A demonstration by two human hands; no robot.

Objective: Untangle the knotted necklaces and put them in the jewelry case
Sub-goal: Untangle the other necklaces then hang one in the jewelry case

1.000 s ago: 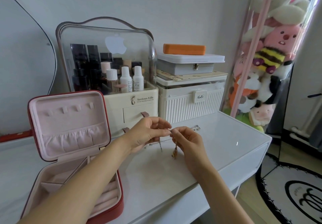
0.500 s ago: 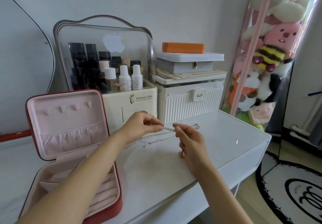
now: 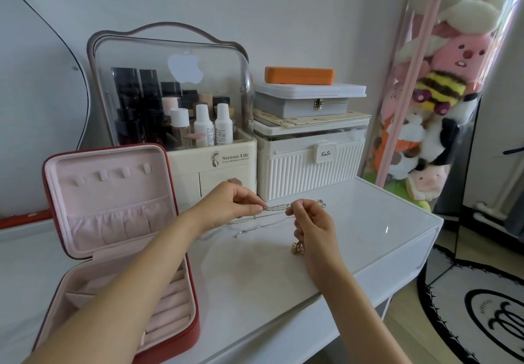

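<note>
Untangling is under way: left hand (image 3: pixel 226 207) and right hand (image 3: pixel 314 227) each pinch the necklaces (image 3: pixel 276 208), stretched between them. Next comes gently teasing one chain loose, I'd say, before the case (image 3: pixel 119 222) at nine o'clock.

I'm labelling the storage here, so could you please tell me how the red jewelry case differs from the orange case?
The red jewelry case stands open on the white table, showing its pink lining; the orange case is shut, stacked on a grey box. The red one looks larger. Both are flat and rectangular.

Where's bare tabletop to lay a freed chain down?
Free: the white table right of the right hand, out to its edge, and the near strip between the red case and the forearms. Crowded: the back, along both organizers, and around the chains.
</note>
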